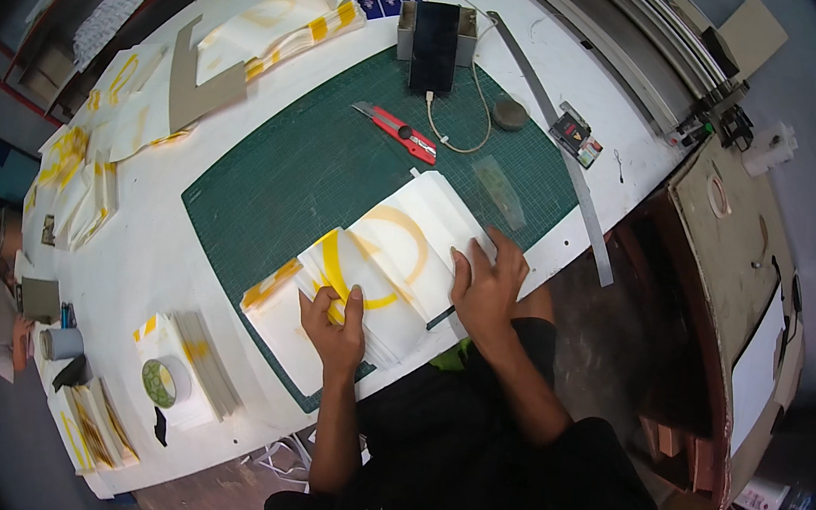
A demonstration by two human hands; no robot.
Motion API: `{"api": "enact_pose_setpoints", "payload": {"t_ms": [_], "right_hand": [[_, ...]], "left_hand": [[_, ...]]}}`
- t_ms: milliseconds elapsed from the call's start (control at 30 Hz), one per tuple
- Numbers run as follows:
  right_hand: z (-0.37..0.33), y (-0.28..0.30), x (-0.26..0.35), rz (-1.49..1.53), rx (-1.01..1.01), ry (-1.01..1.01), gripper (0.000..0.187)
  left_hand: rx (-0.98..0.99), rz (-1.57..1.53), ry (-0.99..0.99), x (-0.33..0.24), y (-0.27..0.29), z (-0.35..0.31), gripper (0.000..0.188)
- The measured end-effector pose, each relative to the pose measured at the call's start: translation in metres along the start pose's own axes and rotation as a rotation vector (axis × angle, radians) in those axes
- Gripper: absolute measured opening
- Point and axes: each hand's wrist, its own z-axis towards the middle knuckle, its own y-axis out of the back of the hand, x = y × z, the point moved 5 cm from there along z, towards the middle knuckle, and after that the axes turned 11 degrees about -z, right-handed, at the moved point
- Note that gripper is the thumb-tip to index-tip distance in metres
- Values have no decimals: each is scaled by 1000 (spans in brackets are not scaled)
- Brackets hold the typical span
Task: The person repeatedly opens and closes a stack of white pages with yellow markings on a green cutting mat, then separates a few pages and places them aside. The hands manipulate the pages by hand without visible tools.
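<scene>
A stack of white paper sheets [448, 214] with yellow and pale orange curved prints lies at the near side of the green cutting mat [286, 176]. My left hand [335, 332] is at the stack's lower left, its bent fingers and thumb closed on a sheet bearing a bright yellow arc. On the right, my right hand [487, 284] grips the near right edge of the white sheets, thumb and fingers over the paper. The undersides of both grips are hidden. A red utility knife [402, 134] rests on the mat beyond the paper.
A phone-like black device [435, 47] with a cable stands at the back. A steel ruler [590, 203] lies along the right side, beside a blade pack [577, 133]. Paper stacks [283, 29] line the far left; a tape roll [165, 381] sits near left. Another person [2, 325] is at far left.
</scene>
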Motion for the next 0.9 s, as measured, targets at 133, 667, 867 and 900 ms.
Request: {"api": "enact_pose_setpoints", "payload": {"t_ms": [133,667,867,900], "right_hand": [[-5,1,-9,-15,10,-35,37],[-1,16,-15,34,-19,-76,36],[-5,9,-10,27,-4,-13,36],[-3,15,-5,45,-33,-1,35]], "left_hand": [[1,-2,-3,-3,-1,-2,18],[-7,-66,10,3,-3,-3,19],[-5,-56,32,6,-1,-3,20],[-4,-59,23,5,-1,-2,20]]}}
